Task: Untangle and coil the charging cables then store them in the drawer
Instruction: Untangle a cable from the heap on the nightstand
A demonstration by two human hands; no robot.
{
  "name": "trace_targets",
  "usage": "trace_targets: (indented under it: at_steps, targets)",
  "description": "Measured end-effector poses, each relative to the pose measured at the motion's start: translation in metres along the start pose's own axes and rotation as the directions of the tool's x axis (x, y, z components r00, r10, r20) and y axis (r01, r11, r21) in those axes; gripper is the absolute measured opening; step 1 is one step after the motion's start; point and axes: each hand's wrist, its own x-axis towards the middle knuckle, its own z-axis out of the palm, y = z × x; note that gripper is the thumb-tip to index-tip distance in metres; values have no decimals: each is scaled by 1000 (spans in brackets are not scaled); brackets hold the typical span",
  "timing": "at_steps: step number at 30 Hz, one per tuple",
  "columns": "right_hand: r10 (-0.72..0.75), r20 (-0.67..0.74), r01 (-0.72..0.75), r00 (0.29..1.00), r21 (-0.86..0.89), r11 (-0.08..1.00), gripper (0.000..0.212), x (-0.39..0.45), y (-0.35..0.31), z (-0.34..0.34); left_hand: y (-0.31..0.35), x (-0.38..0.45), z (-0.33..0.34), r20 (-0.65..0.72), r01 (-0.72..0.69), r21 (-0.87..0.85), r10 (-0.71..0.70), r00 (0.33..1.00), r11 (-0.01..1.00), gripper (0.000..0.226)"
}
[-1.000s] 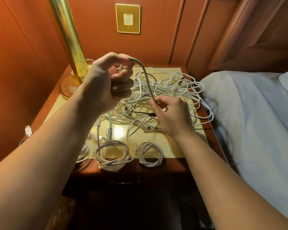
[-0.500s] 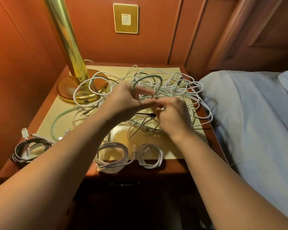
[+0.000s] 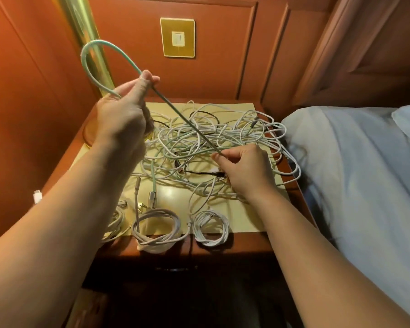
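Head view, biggest thing first.
Bed: a white bed [image 3: 365, 174] sits to the right of the counter.
Counter: a brown wood counter [image 3: 246, 245] holds a pale yellow mat [image 3: 242, 218].
Lamp: a gold lamp pole [image 3: 85, 31] stands at the back left.
Cable pile: a big messy pile of white cables [image 3: 223, 136] lies on the mat.
Left hand: the left hand [image 3: 123, 114] is up high, and its fingers [image 3: 149, 78] pinch the green cable [image 3: 109, 52].
Right hand: the right hand [image 3: 244, 166] is low over the pile, and its fingers [image 3: 219, 157] pinch the same green cable.
Green cable: it makes a loop above the left hand, then runs tight down to the right hand.
Coils: a bigger coil [image 3: 156, 230] and a smaller coil [image 3: 211, 229] lie at the front edge.
Wall switch: a gold switch plate [image 3: 177, 37] is on the wall.
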Motion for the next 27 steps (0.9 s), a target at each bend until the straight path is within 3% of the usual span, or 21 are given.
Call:
trace_targets:
  at_steps: [2, 5, 8, 12, 15, 18, 21, 27]
  targets:
    - [0, -3, 0, 1000, -18, 1000, 22, -1, 1, 0, 0, 2, -3, 27, -56, 112, 54, 998, 992, 23]
    - [-5, -8, 5, 1000, -20, 1000, 21, -3, 1, 1, -8, -3, -2, 217, -218, 387, 142, 966, 896, 36]
    - [11, -23, -10, 1000, 21, 1000, 15, -4, -1, 1, -21, -17, 8, 382, -291, 611, 47, 923, 736, 43]
    - [1, -20, 0, 1000, 42, 999, 14, -2, 1, 1, -34, -23, 17, 476, -406, 713, 31, 879, 571, 25]
    - [-23, -25, 24, 999, 31, 999, 18, -2, 1, 1, -41, -23, 18, 483, -445, 770, 38, 875, 457, 32]
    - [-41, -19, 42, 999, 63, 997, 18, -3, 1, -1, -46, -24, 17, 474, -469, 806, 81, 877, 362, 25]
    - [-38, -28, 40, 999, 76, 996, 25, -3, 1, -2, -45, -22, 15, 490, -495, 769, 125, 863, 403, 25]
    - [25, -13, -24, 1000, 81, 996, 30, -2, -1, -4, -29, -20, 14, 422, -361, 592, 105, 901, 721, 15]
